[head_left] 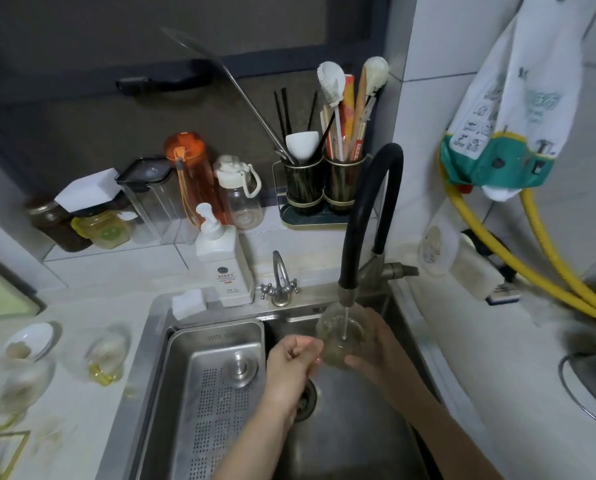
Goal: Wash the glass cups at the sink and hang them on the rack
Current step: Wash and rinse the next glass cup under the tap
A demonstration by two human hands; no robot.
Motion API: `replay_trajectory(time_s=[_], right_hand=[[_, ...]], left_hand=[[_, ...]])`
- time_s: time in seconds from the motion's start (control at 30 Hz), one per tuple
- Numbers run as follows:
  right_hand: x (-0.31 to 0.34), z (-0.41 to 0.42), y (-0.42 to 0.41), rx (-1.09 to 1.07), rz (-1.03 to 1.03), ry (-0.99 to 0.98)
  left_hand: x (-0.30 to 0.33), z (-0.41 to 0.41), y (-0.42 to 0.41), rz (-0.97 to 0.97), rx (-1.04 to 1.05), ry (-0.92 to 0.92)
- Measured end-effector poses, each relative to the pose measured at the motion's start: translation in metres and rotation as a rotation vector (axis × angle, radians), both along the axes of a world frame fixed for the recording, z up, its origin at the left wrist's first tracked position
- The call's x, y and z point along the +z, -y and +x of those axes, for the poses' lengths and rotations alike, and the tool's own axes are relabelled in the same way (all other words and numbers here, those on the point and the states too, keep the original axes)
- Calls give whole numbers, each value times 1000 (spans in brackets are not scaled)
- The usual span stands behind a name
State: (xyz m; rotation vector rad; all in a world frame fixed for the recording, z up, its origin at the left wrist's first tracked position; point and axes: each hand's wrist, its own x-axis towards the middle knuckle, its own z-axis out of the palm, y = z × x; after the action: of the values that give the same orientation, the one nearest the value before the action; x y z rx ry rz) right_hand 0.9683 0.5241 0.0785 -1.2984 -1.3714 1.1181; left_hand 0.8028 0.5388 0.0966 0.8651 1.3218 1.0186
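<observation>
Both forearms reach in from the lower edge toward twelve o'clock, bare to the elbow. The left hand (294,355) is curled into a loose fist, knuckles up, thumb toward two o'clock; whether it pinches anything is hard to tell. The right hand (376,348), at three o'clock from the left, has its fingers wrapped round a glass cup (341,336), thumb underneath, wrist angled toward ten o'clock.

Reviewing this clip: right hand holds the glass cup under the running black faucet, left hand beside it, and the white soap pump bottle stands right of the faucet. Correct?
Not quite. In the head view the soap pump bottle stands left of the black faucet, not right. The rest holds.
</observation>
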Motion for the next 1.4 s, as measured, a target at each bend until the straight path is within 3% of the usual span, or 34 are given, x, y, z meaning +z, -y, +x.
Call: replay_trajectory(time_s=[0.23,0.33,0.57,0.73,0.87,1.03,1.2,1.4], right_hand=[[6,-20,3,-1,-14,64],[14,-7,3,-29,-23,-67],[11,-25,18,-73,0,6],[18,-6,12,-77,34,-84],[15,-14,9,-40,33,2],[26,-8,-3,-37,19,-95],[3,-15,9,-75,13,-9],[11,-6,-5,-45,-44,-46]], left_hand=[[0,-20,0,-2,30,19],[-4,-3,3,-18,-15,42],[-12,-21,7,5,-14,32],[-13,1,-1,32,-81,50],[-17,-12,-4,35,-16,32],[-14,-2,-9,42,-28,29],[-19,-16,-4,73,-12,26],[-15,-5,-12,72,3,30]])
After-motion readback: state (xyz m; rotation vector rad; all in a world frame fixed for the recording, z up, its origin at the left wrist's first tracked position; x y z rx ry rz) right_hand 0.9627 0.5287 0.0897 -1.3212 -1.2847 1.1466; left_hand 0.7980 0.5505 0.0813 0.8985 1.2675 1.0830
